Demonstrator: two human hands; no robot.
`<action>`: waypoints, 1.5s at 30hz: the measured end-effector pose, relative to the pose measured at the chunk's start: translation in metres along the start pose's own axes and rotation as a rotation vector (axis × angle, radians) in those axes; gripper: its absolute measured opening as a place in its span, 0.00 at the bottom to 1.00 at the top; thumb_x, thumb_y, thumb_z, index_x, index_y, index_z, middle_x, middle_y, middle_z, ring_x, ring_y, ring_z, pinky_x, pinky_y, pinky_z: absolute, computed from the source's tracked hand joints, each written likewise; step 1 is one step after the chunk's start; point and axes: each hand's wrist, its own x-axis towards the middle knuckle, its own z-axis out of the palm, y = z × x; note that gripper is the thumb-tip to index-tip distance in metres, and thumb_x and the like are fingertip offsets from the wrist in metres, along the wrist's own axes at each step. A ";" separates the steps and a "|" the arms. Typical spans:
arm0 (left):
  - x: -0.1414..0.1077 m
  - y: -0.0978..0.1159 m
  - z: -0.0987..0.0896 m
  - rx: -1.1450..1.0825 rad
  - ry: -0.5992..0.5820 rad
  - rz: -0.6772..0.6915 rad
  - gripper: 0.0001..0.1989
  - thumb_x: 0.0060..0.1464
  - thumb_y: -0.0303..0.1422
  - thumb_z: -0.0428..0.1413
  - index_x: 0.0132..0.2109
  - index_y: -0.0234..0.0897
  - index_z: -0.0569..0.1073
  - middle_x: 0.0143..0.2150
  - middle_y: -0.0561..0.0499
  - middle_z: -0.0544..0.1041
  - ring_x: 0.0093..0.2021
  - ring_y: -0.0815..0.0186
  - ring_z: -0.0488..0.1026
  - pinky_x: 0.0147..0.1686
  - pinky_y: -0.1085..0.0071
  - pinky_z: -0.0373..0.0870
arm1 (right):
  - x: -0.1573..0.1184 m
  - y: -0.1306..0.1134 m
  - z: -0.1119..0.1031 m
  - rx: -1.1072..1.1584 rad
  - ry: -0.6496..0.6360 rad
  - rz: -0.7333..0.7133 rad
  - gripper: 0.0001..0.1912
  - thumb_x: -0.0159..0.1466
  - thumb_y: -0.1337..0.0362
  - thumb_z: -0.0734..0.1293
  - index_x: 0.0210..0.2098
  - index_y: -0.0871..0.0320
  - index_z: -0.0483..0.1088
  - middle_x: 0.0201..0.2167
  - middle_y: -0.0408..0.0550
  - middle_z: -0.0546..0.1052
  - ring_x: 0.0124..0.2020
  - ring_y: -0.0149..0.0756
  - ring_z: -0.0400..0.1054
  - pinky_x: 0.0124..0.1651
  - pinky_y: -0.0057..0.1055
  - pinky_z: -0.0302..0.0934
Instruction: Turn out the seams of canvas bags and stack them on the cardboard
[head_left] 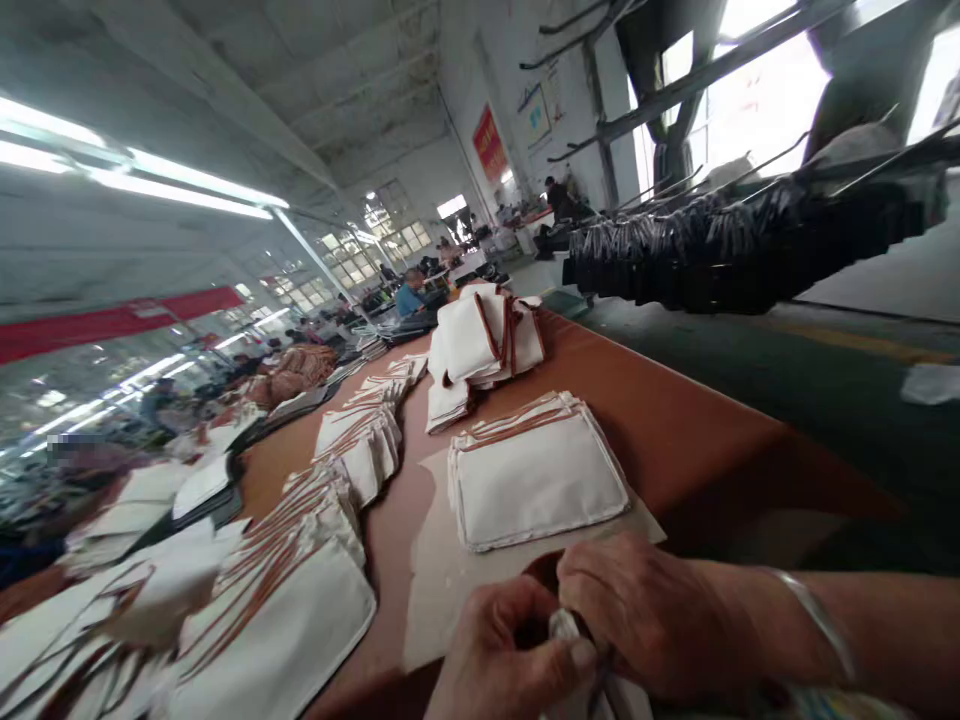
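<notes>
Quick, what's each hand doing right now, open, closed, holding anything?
Left hand: closed, pinching the small white cloth piece.
Right hand: closed on the same white cloth piece, fingers curled over it.

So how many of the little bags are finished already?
Many look done: a neat stack of white pouches lies just ahead, and rows of pouches run along the brown table. In hand: the left hand and right hand pinch a small white fabric piece. A looser heap farther back may be what is left; no exact count is possible.
</notes>
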 end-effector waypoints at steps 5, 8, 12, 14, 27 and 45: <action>0.007 -0.011 0.002 0.161 0.016 -0.046 0.09 0.43 0.36 0.60 0.28 0.34 0.70 0.22 0.56 0.61 0.24 0.70 0.54 0.24 0.70 0.48 | 0.003 0.016 -0.002 0.509 -0.197 0.526 0.05 0.55 0.71 0.60 0.31 0.62 0.67 0.25 0.45 0.69 0.25 0.31 0.61 0.26 0.27 0.54; 0.008 -0.023 0.001 -0.069 -0.053 -0.052 0.14 0.42 0.41 0.63 0.27 0.33 0.73 0.22 0.55 0.63 0.23 0.72 0.54 0.23 0.71 0.47 | 0.003 0.031 -0.009 1.054 -0.399 0.883 0.07 0.55 0.70 0.61 0.33 0.60 0.69 0.19 0.37 0.65 0.17 0.25 0.56 0.17 0.20 0.50; 0.011 -0.028 0.000 -0.380 -0.108 -0.122 0.17 0.38 0.43 0.69 0.28 0.31 0.81 0.24 0.50 0.73 0.23 0.71 0.62 0.24 0.74 0.53 | 0.005 0.040 -0.018 1.404 -0.446 1.004 0.08 0.53 0.65 0.66 0.32 0.60 0.70 0.16 0.35 0.64 0.12 0.24 0.54 0.11 0.19 0.48; 0.014 -0.025 0.001 -0.438 -0.102 -0.156 0.13 0.39 0.39 0.69 0.27 0.32 0.82 0.23 0.49 0.75 0.21 0.72 0.63 0.22 0.75 0.53 | 0.006 0.042 -0.019 1.439 -0.450 1.042 0.07 0.51 0.66 0.67 0.31 0.60 0.70 0.16 0.35 0.65 0.11 0.24 0.53 0.10 0.18 0.48; 0.031 -0.039 -0.001 -0.257 0.122 -0.111 0.08 0.40 0.33 0.60 0.22 0.34 0.72 0.19 0.55 0.67 0.20 0.73 0.54 0.23 0.74 0.49 | 0.001 0.045 0.008 1.186 -0.303 1.057 0.12 0.51 0.63 0.72 0.33 0.61 0.70 0.21 0.36 0.67 0.21 0.23 0.57 0.20 0.18 0.51; 0.036 -0.052 -0.004 -0.405 0.094 -0.143 0.28 0.44 0.55 0.62 0.21 0.33 0.70 0.19 0.57 0.59 0.22 0.73 0.51 0.25 0.72 0.45 | -0.014 0.032 0.012 0.306 -0.094 0.133 0.06 0.63 0.68 0.59 0.31 0.59 0.66 0.27 0.47 0.69 0.29 0.34 0.60 0.30 0.31 0.51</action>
